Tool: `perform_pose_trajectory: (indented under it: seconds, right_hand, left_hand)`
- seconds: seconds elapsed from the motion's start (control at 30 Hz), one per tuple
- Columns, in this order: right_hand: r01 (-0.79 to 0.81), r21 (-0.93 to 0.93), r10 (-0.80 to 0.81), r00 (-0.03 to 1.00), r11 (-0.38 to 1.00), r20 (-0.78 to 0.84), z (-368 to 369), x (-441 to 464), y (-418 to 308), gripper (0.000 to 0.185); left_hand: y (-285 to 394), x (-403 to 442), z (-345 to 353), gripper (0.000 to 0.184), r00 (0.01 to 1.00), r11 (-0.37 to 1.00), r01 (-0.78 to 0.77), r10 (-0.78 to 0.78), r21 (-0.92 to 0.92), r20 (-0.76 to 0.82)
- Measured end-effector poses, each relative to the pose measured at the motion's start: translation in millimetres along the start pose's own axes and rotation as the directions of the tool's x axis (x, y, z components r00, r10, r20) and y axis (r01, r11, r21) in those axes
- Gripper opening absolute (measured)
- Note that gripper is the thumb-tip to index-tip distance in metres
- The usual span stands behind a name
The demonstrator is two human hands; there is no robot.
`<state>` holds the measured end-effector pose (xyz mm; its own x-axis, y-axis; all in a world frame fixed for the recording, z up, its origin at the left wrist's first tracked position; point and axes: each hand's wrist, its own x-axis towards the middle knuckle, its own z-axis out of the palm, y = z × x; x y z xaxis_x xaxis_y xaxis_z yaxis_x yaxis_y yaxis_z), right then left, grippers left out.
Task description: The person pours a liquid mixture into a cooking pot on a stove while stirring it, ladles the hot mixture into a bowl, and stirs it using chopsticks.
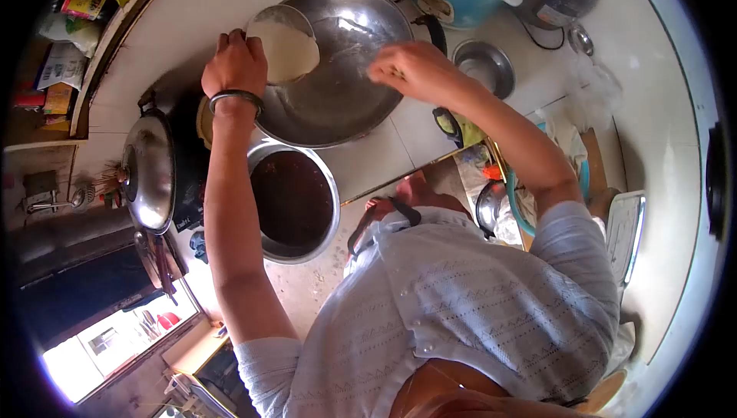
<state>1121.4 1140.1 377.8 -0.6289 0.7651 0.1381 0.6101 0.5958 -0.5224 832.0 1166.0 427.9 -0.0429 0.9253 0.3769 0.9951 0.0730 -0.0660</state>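
small bowl: the round, thin-rimmed bowl of pale stuff (pixel 285 49) is up at the left side of the wide, shallow steel basin (pixel 345 107), overlapping its rim. Looks tipped a bit inward, and my guess is that's so spills land in the basin.
left hand: (pixel 234 65) fingers closed on the bowl's left rim, so yeah, gripping it. Can't see the thumb properly.
right hand: (pixel 418 72) over the basin's right side, fingers curled in and kinda blurry. Can't tell if they're pinching anything or touching the metal.
basin: on the white tiled surface (pixel 380 158), back from the near edge, probably so both hands reach it easily.
deep pot: round steel pot with dark contents (pixel 335 203), by the near edge, close to the basin. Can't tell what it's standing on.
right side: small empty-looking steel dish (pixel 484 65) just beside the basin, blue rice cooker (pixel 453 7) toward the far edge.
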Motion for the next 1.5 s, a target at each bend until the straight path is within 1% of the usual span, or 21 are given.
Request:
perform_pose_trajectory:
  seconds: [0.1, 0.13, 0.23, 0.27, 0.3, 0.37, 0.4, 0.5, 0.57, 0.6, 0.7, 0.87, 1.0, 1.1, 1.13, 1.23, 1.27, 1.3, 1.37, 1.43, 1.5]
  right_hand:
    - [0.287, 0.26, -0.293, 0.956, 0.922, -0.016, 21.8, -14.7, -26.0, 0.022]
    - [0.238, 0.206, -0.256, 0.964, 0.949, 0.067, 26.0, -4.2, -31.4, 0.022]
    - [0.249, -0.006, -0.243, 0.938, 0.969, -0.247, 53.4, 35.9, 32.2, 0.023]
    - [0.21, 0.082, -0.169, 0.922, 0.974, -0.348, 35.9, 32.4, 38.2, 0.021]
    - [0.049, 0.09, -0.037, 0.99, 0.995, -0.138, 8.7, 18.8, 27.5, 0.018]
    - [0.155, 0.055, -0.153, 0.988, 0.986, -0.033, 11.2, -6.6, 1.2, 0.017]
    - [0.252, 0.153, -0.247, 0.968, 0.956, -0.048, 21.8, -11.1, -12.5, 0.017]
    - [0.253, 0.043, -0.247, 0.962, 0.966, -0.121, 49.2, 28.5, -1.7, 0.022]
    - [0.191, 0.216, -0.142, 0.965, 0.957, -0.221, 52.1, 49.6, 43.9, 0.023]
    - [-0.009, 0.021, 0.009, 1.0, 1.0, -0.002, 7.9, 31.2, 15.8, 0.023]
    - [0.307, 0.114, -0.305, 0.952, 0.945, -0.039, 30.0, -2.4, -17.9, 0.024]
    - [0.004, 0.072, 0.005, 0.991, 0.997, -0.132, 14.2, 28.5, 20.7, 0.023]
    - [0.267, 0.057, -0.265, 0.964, 0.962, -0.03, 26.1, -1.4, -22.8, 0.02]
    - [0.189, 0.07, -0.164, 0.951, 0.979, -0.263, 27.7, 32.0, 6.3, 0.021]
    - [0.01, -0.052, -0.013, 0.998, 0.999, -0.058, 8.2, 19.6, 4.0, 0.023]
    - [0.182, -0.028, -0.181, 0.983, 0.983, 0.032, 20.8, -2.7, -30.9, 0.021]
    - [0.241, -0.062, -0.245, 0.967, 0.968, -0.065, 35.1, 10.9, -14.2, 0.021]
    - [0.154, -0.091, -0.169, 0.966, 0.984, -0.197, 46.4, 24.1, 6.4, 0.021]
    - [0.024, -0.077, -0.03, 0.996, 0.997, -0.082, 9.2, 21.7, 1.0, 0.022]
    - [0.198, 0.044, -0.198, 0.98, 0.979, 0.009, 23.6, -0.6, -14.8, 0.02]
    - [0.275, 0.082, -0.27, 0.961, 0.958, -0.067, 42.3, 6.8, -28.4, 0.019]
  left_hand:
    - [2.5, 0.8, -4.0, 0.036, 0.997, 0.997, 0.072, -0.071, -0.039, 0.044]
    - [2.0, 1.4, 0.3, 0.036, 0.997, 0.997, 0.06, -0.058, -0.041, 0.057]
    - [-10.5, 3.9, 10.6, 0.037, 0.996, 0.998, 0.054, -0.051, -0.043, 0.072]
    - [-11.6, 3.3, 11.7, 0.037, 0.996, 0.996, 0.069, -0.066, -0.053, 0.066]
    - [-12.8, 3.1, 12.6, 0.037, 0.995, 0.994, 0.088, -0.085, -0.065, 0.059]
    - [-15.0, 4.5, 11.5, 0.037, 0.997, 0.993, 0.081, -0.08, -0.091, 0.016]
    - [-14.4, 4.3, 11.3, 0.037, 0.997, 0.993, 0.075, -0.074, -0.092, 0.023]
    - [-13.0, 2.0, 18.8, 0.037, 0.997, 0.995, 0.064, -0.059, -0.08, 0.053]
    - [-13.5, 0.6, 18.7, 0.037, 0.995, 0.996, 0.066, -0.061, -0.06, 0.076]
    - [-12.0, -1.9, 16.4, 0.037, 0.993, 0.996, 0.077, -0.073, -0.048, 0.089]
    - [-16.4, -1.2, 22.0, 0.038, 0.984, 0.994, 0.109, -0.105, -0.022, 0.144]
    - [-34.1, -10.6, 26.5, 0.04, 0.988, 0.996, 0.091, -0.088, -0.021, 0.124]
    - [-44.5, -17.1, 37.6, 0.04, 0.988, 0.995, 0.093, -0.09, -0.019, 0.128]
    - [-40.1, -23.7, 25.6, 0.04, 0.987, 0.994, 0.101, -0.096, -0.031, 0.125]
    - [-38.7, -24.7, 22.7, 0.039, 0.987, 0.993, 0.112, -0.108, -0.029, 0.118]
    - [-43.3, -19.4, 27.9, 0.038, 0.985, 0.993, 0.122, -0.121, -0.001, 0.127]
    - [-43.1, -21.9, 30.6, 0.038, 0.983, 0.993, 0.113, -0.114, 0.015, 0.141]
    - [-39.5, -26.8, 29.0, 0.038, 0.985, 0.993, 0.116, -0.115, 0.002, 0.131]
    - [-35.9, -27.1, 20.9, 0.038, 0.988, 0.991, 0.129, -0.127, -0.02, 0.086]
    - [-40.5, -24.3, 26.5, 0.037, 0.992, 0.993, 0.116, -0.115, -0.023, 0.055]
    - [-37.0, -19.9, 30.5, 0.036, 0.991, 0.995, 0.102, -0.103, 0.014, 0.086]
